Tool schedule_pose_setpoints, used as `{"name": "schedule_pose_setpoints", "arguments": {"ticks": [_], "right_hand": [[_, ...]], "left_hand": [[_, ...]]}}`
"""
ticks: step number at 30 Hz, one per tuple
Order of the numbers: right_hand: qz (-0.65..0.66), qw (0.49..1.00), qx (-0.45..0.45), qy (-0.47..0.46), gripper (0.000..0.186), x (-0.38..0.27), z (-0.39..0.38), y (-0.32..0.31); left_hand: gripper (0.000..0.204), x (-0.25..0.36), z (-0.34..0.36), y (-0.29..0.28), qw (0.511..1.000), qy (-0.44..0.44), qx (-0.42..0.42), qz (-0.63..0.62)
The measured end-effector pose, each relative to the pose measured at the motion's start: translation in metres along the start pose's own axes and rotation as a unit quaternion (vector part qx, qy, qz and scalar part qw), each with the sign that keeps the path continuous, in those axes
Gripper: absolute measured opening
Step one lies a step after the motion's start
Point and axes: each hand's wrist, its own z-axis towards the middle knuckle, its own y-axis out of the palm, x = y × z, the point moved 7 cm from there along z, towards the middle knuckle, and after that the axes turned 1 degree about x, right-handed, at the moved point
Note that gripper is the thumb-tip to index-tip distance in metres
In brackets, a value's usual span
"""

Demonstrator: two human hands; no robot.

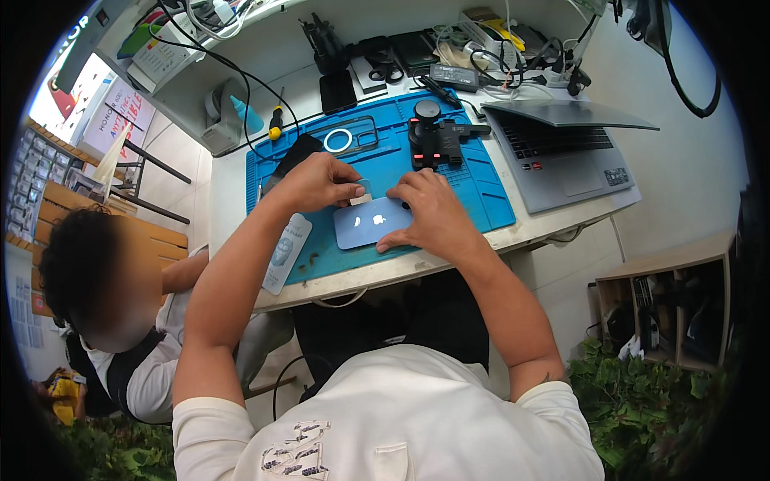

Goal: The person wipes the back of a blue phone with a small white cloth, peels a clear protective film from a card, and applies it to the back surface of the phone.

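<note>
A light blue smartphone [353,231] lies back side up on the blue repair mat [473,188], in front of me. My right hand [433,212] grips its right end, thumb at the near edge and fingers at the far edge. Just beyond the phone's far edge, my left hand [317,184] pinches a small thin pale piece [362,197], too small to make out fully. A white printed packet [286,254] rests on the mat to the left of the phone. Behind the hands are a white ring [338,141] and a black clamp-like holder [433,140].
A half-closed grey laptop [561,152] stands at the right. Beyond the mat are a dark phone [338,92], a yellow-black screwdriver [277,122], a blue bottle [247,116] and a pen holder [322,50]. Cables and a charger [454,78] crowd the back. Another person [120,297] sits at left.
</note>
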Motion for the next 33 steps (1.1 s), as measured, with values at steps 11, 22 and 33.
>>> {"name": "schedule_pose_setpoints", "arguments": {"ticks": [11,22,33], "right_hand": [[0.013,1.000,-0.004,0.000,0.089,-0.001,-0.001,0.000],[-0.026,0.999,0.026,-0.036,0.087,-0.004,-0.004,-0.003],[0.027,1.000,0.011,-0.003,0.088,-0.003,-0.004,-0.005]], "left_hand": [[0.032,-0.008,0.006,0.003,0.999,-0.052,-0.006,0.005],[0.038,0.008,-0.006,-0.004,0.992,0.040,0.072,0.096],[0.035,-0.002,-0.011,0.000,0.994,0.044,0.100,0.009]]}}
